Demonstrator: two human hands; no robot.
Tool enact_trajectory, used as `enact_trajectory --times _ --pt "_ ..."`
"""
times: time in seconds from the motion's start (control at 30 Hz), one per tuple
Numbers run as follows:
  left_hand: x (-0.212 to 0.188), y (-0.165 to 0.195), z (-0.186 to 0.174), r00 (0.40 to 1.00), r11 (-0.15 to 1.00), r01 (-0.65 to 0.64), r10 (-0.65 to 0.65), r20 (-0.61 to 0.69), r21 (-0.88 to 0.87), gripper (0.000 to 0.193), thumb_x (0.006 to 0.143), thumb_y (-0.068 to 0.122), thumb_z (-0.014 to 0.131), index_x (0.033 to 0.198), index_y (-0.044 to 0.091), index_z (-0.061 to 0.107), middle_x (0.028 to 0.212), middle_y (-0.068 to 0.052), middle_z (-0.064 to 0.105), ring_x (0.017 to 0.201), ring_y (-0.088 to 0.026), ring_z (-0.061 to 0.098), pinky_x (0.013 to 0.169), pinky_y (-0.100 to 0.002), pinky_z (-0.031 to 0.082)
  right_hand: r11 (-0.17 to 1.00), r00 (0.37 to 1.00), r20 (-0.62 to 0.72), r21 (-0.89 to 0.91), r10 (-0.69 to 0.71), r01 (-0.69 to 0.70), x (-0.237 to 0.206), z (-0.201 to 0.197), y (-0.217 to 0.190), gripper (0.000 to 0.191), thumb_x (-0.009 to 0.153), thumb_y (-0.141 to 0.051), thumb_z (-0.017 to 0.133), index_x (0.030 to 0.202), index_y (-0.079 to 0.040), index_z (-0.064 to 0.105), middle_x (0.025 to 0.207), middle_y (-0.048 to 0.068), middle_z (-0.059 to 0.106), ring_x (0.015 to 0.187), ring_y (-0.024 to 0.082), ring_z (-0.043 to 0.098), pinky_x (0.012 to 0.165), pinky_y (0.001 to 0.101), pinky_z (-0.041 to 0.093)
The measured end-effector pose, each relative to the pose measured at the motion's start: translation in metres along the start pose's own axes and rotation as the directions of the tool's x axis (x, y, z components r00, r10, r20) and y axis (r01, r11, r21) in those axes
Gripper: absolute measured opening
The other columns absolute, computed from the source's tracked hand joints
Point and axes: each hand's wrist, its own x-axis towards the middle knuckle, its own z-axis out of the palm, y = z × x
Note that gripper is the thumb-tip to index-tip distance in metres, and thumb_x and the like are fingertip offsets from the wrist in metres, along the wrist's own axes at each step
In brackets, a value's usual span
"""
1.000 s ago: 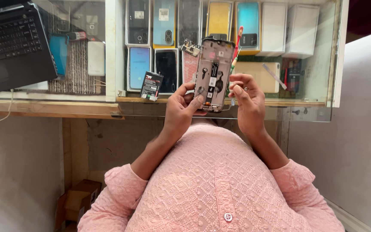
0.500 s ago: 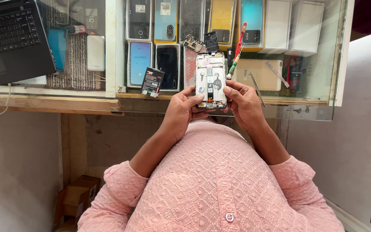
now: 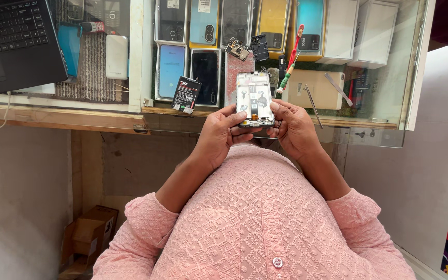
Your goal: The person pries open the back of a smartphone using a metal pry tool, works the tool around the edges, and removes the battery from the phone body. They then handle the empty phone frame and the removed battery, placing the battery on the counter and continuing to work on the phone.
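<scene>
Both hands, left hand (image 3: 223,132) & right hand (image 3: 292,127), grip opened phone (image 3: 255,99): back off, silver frame, innards exposed.

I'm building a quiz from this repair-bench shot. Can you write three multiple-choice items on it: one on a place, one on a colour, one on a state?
1. Where is the laptop?
A. far left of the counter
B. far right of the counter
C. on the floor

2. What colour is the person's shirt?
A. blue
B. pink
C. black

3. What state is the phone in?
A. sealed in a box
B. back off, insides bare
C. lying untouched on the glass

Answers:
1 A: it sits at the counter's left end.
2 B: sleeves and front are pink.
3 B: the left hand and right hand hold it with its inner parts showing.
</scene>
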Motion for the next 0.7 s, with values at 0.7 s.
enact_trajectory --times 0.7 --pt "-0.003 -0.013 -0.002 0.995 0.992 -0.071 0.064 0.076 0.105 0.061 0.094 0.012 0.069 0.145 -0.007 0.043 0.111 -0.019 0.073 0.089 -0.022 0.077 0.071 -0.030 0.066 0.997 0.995 0.071 -0.049 -0.064 0.068 -0.018 0.008 -0.007 0.078 0.092 0.005 0.061 0.159 0.013 0.021 0.119 0.024 0.066 0.069 0.017 0.072 0.055 0.0268 0.062"
